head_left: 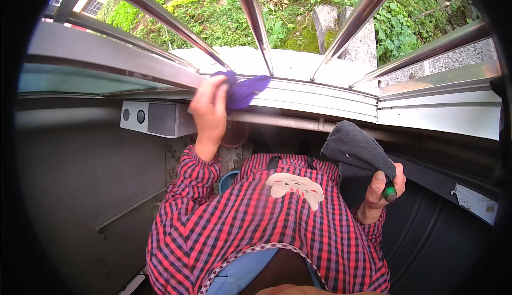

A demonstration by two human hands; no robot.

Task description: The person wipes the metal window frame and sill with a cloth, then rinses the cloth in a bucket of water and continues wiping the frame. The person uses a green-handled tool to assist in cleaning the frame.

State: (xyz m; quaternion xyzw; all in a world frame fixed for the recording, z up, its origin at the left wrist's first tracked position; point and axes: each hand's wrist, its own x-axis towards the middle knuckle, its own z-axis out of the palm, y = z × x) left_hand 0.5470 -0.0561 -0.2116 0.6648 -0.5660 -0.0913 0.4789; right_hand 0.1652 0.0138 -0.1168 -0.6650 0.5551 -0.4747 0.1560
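My left hand (pixel 209 116) is closed on a purple cloth (pixel 245 91). The cloth lies against the white window track (pixel 325 97), at the edge of the sliding window's frame (pixel 122 63). On the right, my right hand (pixel 375 192) grips a dark grey cloth (pixel 356 147) together with a dark handle with a green end (pixel 390 193). The grey cloth drapes up and to the left from my fingers, below the track and apart from it. Whatever the handle belongs to is hidden by the cloth and my hand.
Shiny metal bars (pixel 253 20) rise beyond the track, with greenery outside. A white-and-grey box (pixel 156 119) with round dark openings sits below the window at left. A pipe (pixel 288 120) runs beneath the sill. Part of a blue basin (pixel 228 180) shows beside my checked smock (pixel 250 215).
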